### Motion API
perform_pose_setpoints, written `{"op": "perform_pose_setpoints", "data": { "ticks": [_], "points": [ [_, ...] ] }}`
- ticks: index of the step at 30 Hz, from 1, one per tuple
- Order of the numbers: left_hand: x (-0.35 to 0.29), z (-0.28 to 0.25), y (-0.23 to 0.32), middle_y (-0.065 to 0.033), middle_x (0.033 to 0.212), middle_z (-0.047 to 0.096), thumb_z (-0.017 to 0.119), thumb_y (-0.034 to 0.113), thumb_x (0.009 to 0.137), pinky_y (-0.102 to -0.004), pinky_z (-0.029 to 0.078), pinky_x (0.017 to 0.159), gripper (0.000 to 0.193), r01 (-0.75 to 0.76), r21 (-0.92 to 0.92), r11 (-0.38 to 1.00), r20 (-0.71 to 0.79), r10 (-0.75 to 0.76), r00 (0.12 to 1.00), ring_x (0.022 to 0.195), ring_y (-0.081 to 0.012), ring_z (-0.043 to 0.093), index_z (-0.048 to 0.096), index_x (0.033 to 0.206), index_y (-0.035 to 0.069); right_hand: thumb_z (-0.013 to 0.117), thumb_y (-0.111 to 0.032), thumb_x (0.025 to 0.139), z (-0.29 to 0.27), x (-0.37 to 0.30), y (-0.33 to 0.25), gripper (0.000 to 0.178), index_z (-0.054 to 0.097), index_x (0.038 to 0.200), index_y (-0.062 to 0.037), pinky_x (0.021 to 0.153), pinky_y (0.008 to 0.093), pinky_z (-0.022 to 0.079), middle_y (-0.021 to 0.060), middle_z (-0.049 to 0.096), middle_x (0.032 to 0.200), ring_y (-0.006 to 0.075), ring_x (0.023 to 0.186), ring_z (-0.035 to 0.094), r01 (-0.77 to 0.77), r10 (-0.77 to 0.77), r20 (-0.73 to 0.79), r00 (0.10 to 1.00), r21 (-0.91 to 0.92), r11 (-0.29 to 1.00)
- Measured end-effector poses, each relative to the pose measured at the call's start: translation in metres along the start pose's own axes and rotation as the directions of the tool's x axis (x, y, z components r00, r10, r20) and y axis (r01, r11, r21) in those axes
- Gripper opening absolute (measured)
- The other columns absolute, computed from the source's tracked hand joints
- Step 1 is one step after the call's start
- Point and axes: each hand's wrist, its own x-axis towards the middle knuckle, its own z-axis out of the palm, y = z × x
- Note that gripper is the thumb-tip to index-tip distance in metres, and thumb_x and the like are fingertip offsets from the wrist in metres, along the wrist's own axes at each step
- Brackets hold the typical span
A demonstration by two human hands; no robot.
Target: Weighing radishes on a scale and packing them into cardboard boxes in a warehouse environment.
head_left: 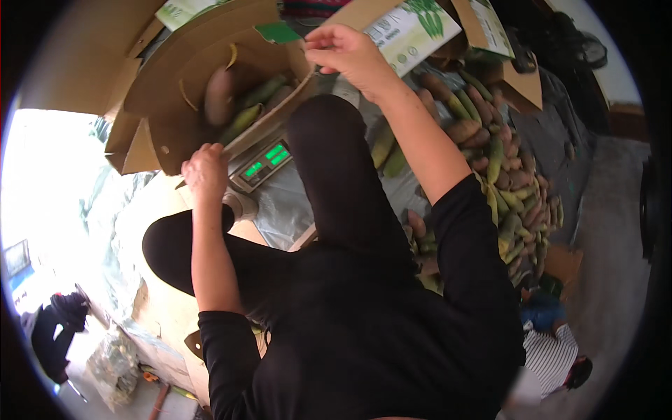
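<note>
An open brown cardboard box (pixel 276 113) stands in front of me, with several long green and brownish-pink vegetables (pixel 220 94) inside it. My left hand (pixel 205 170) is closed on the box's near left edge. At the box's right corner, beside a green flap (pixel 278 32), my right hand (pixel 344 57) is raised with its fingers bent together. What lies between those fingertips, if anything, I cannot make out. A scale (pixel 260 166) with a lit green display shows at the box's near side, between my left hand and my raised knee.
To the right a large heap of green and brownish vegetables (pixel 500 168) spreads over dark sheeting. Behind my right hand lies a white printed carton (pixel 413 35). Clear plastic sheeting (pixel 105 238) is on the left. Another person in a striped top (pixel 551 360) is at lower right.
</note>
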Motion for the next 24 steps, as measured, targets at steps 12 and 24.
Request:
{"op": "perform_pose_setpoints", "data": {
  "ticks": [12,24],
  "points": [
    [-0.007,0.001,0.012,-0.0108,0.086,0.059,0.062,0.024,0.080,-0.0436,0.046,0.067,0.017,-0.087,-0.088,0.992,0.003,0.088,0.996,0.083,-0.0329,0.059,0.062,0.087,0.008,0.071,-0.015,0.073,-0.127,-0.200,0.223,0.026,0.064,0.096,-0.0052,0.073,0.0309,0.048,0.0073,0.063,0.084,0.0187,0.081,0.060,-0.482,0.315,-0.464,0.828,-0.302,0.822],
    [-0.005,0.008,0.008,-0.0108,0.087,0.059,0.059,0.022,0.081,-0.0419,0.046,0.068,0.017,-0.096,-0.131,0.987,0.009,0.098,0.995,0.081,-0.0331,0.059,0.061,0.090,0.007,0.054,-0.017,0.075,-0.112,-0.359,0.323,0.017,0.062,0.085,-0.0054,0.080,0.0454,0.047,0.0168,0.062,0.093,0.0370,0.090,0.058,-0.612,0.619,-0.324,0.715,-0.718,0.332]
  ]
}}
